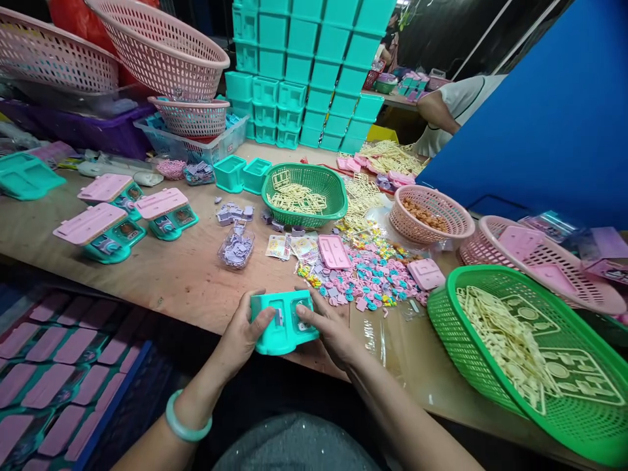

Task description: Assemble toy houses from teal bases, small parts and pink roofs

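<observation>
My left hand (248, 327) and my right hand (330, 324) grip a teal plastic toy box (279, 337) from its two sides, just over the table's front edge. Both thumbs press on its face, around two recessed windows; a small pale lilac piece (279, 317) shows in the left one. Contents of the right window are partly hidden by my thumb. Beyond the box lies a heap of small pink, teal and yellow parts (373, 271), with a pink tray-like lid (334, 252) at its edge. A clear tub of lilac pieces (236, 248) stands left of that.
Several pink-topped teal boxes (167, 212) stand at left, and more fill a blue crate (118, 392) below. Green baskets (304, 196) hold cream parts. Stacked teal boxes (299, 59) rise at the back. A pink basket (432, 216) holds brown pieces. Another person's arm (438, 112) shows behind a blue panel (530, 111).
</observation>
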